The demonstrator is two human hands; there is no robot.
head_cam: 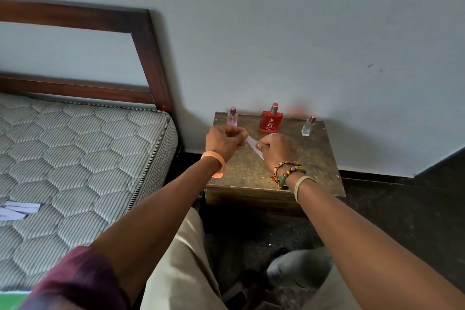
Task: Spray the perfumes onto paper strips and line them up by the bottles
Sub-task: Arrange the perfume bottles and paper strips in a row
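Paper strip (252, 144), centre frame: you pinch it at both ends, left hand (224, 142) curled on the upper end, right hand (278, 150) on the lower, just above the wooden bedside table (312, 158). Behind your hands, along the wall, stand a small pink perfume bottle (232, 117), a red perfume bottle (271, 120) and a small clear perfume bottle (308, 126). The red one's white label looks like "ZX" under a logo; fine print unreadable. The right wrist's woven bracelet (286, 164) has lettering, illegible. Spare paper strips (18, 209) lie on the quilted mattress (75, 153), lower left.
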